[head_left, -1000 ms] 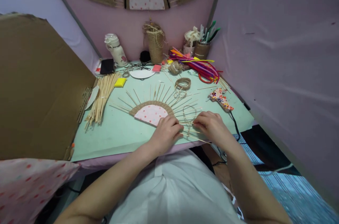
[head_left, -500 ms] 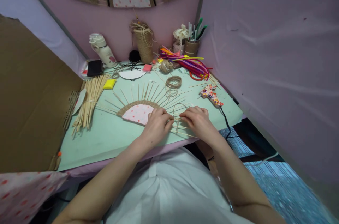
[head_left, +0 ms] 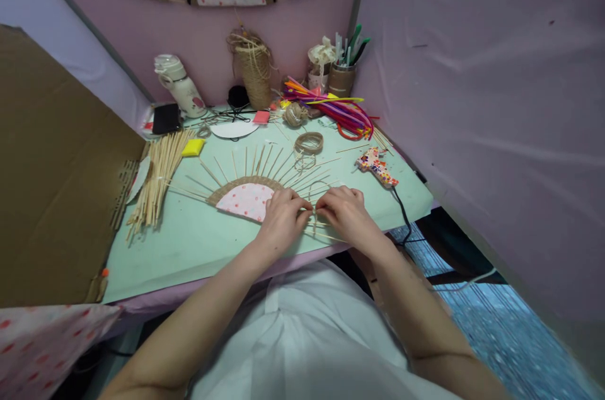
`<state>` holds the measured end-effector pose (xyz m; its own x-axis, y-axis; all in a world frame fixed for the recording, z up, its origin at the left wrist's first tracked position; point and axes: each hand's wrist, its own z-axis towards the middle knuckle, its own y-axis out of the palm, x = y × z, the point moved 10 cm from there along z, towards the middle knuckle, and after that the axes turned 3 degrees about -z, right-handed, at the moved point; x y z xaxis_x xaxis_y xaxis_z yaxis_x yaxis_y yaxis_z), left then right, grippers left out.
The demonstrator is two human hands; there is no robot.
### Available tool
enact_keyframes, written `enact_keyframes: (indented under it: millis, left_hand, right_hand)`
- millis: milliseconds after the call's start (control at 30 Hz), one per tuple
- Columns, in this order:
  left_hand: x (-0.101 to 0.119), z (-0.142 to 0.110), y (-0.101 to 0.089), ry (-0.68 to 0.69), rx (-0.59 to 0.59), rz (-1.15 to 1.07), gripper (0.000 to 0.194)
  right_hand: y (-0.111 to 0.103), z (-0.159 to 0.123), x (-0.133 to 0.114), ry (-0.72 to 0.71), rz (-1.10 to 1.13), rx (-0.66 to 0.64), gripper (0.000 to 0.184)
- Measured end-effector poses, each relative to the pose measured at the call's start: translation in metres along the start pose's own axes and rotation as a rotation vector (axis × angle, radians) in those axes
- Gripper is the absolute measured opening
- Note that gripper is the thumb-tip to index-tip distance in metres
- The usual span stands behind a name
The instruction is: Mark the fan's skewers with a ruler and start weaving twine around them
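A half-round fan piece (head_left: 243,197) lies on the pale green table (head_left: 198,242). It has a dotted pink centre, a woven jute rim and thin wooden sticks spreading outward. My left hand (head_left: 282,218) rests on its right end, fingers curled and pressing down near the rim. Just to the right, my right hand (head_left: 344,211) has its fingers pinched on a strand of jute twine (head_left: 312,218) among the lowest sticks. The fingertips of both hands almost meet.
A bundle of loose sticks (head_left: 158,181) lies at the left beside a large cardboard sheet (head_left: 57,179). A twine coil (head_left: 309,143), coloured pipe cleaners (head_left: 338,113), a flowered glue gun (head_left: 377,167), a bottle (head_left: 177,85) and cups of tools stand farther back.
My right hand has moved left toward the left hand, closing the gap between them. The view has shifted slightly, so everything sits further left in the picture.
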<state>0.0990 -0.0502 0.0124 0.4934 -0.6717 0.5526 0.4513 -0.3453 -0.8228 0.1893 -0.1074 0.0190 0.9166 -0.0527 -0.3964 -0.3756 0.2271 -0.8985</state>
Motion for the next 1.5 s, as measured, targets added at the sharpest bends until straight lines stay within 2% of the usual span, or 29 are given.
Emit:
enact_keyframes:
  millis: [400, 633, 900, 1000, 1100, 1167, 1367, 1500]
  left_hand:
    - [0.004, -0.005, -0.007, 0.015, 0.087, -0.039, 0.011]
    - [0.009, -0.010, -0.002, 0.007, 0.088, -0.056, 0.012]
    - [0.009, -0.011, 0.000, -0.070, 0.135, 0.008, 0.010]
    - [0.011, -0.011, 0.001, -0.064, 0.136, 0.010, 0.011]
    - [0.011, -0.011, 0.002, -0.056, 0.138, -0.001, 0.012]
    - [0.011, -0.011, 0.001, -0.053, 0.141, -0.007, 0.012]
    - [0.010, -0.011, 0.001, -0.054, 0.137, 0.010, 0.013]
    - [0.009, -0.011, -0.001, -0.050, 0.139, -0.006, 0.013]
  right_hand:
    - [-0.002, -0.005, 0.000, -0.015, 0.053, 0.017, 0.014]
    - [-0.002, -0.005, -0.002, -0.039, 0.055, 0.030, 0.013]
    - [-0.003, -0.004, -0.004, -0.065, 0.158, -0.005, 0.012]
    - [-0.016, -0.002, 0.019, 0.007, 0.143, 0.052, 0.016]
    - [-0.031, -0.001, 0.062, 0.228, -0.020, 0.139, 0.019]
    - [-0.029, 0.001, 0.081, 0.320, -0.098, 0.120, 0.020]
    - [-0.006, 0.017, 0.095, 0.414, -0.013, 0.072, 0.026]
    - [-0.002, 0.025, 0.100, 0.429, 0.082, 0.043, 0.021]
